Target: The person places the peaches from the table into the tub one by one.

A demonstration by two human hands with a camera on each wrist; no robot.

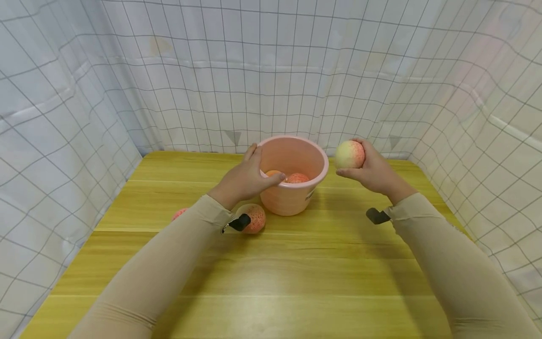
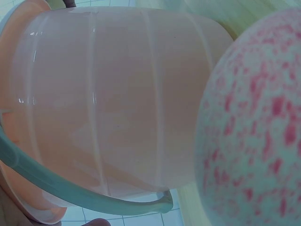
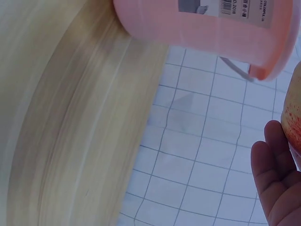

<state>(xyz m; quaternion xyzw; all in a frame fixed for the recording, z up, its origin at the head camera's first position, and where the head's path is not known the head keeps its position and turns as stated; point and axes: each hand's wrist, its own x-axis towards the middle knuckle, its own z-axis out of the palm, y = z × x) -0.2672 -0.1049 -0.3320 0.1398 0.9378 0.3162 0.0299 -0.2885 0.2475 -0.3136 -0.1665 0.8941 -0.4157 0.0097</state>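
A pink plastic bucket [image 1: 284, 201] stands upright on the wooden table. My left hand [image 1: 238, 182] grips its left rim, thumb lying along the front edge and fingers reaching toward the back. Inside lie an orange round fruit [image 1: 274, 173] and a red-speckled peach [image 1: 298, 178]. To the right of the bucket, raised about level with the rim, my right hand [image 1: 374, 170] holds a cream-yellow peach [image 1: 349, 154] with a red-speckled side. In the right wrist view only an edge of this peach [image 3: 294, 117] shows beside the fingers [image 3: 268, 174].
Another speckled peach [image 1: 255, 218] sits at the bucket's front left, partly behind the left wrist. A further reddish fruit [image 1: 179, 213] is mostly hidden by the left sleeve. The bucket's handle [image 2: 89, 200] hangs down its side. Gridded white cloth [image 1: 288, 70] walls the table [image 1: 288, 273].
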